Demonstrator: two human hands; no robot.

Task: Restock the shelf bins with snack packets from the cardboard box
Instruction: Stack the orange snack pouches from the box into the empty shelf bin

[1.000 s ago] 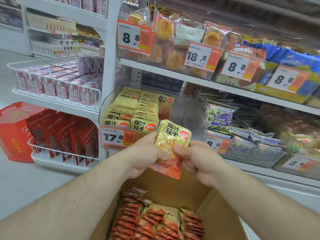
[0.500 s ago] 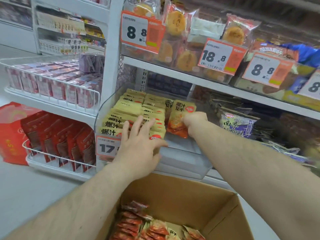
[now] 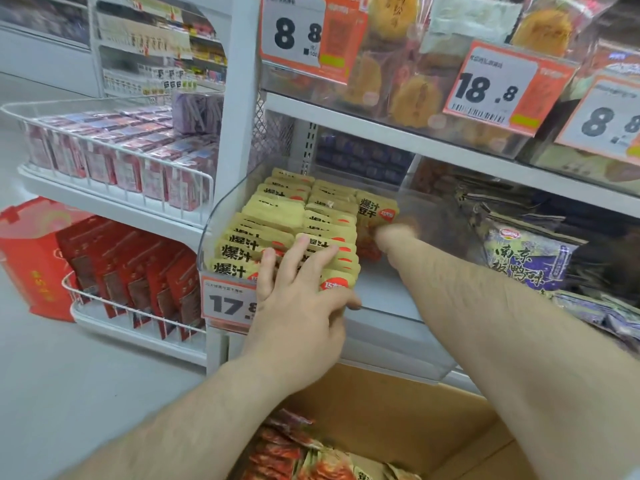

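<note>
- Head view, the shelf: a clear plastic shelf bin (image 3: 225,216) sits on the middle shelf behind an orange price tag (image 3: 228,304). Two rows of upright yellow snack packets (image 3: 273,230) fill its left part; its right part is bare.
- Head view, the right hand (image 3: 389,237): it reaches deep into the bin and is blurred. It appears to hold one yellow-and-red snack packet (image 3: 377,211) upright, just right of the rows. The fingers are hidden behind the hand, so how they close cannot be told for sure.
- Head view, the left hand (image 3: 298,306): its fingers (image 3: 294,258) are spread nearly straight and press on the front packets, holding nothing.
- Head view, near edge: the brown cardboard box (image 3: 398,403) lies below the shelf, with more red-and-yellow packets (image 3: 298,455) heaped in its left corner.
- Risk, as a judgement: the single packet has no neighbour on its right, so once released it may topple flat into the bare space. If the left hand lifts early, the leaning rows could slump forward.
</note>
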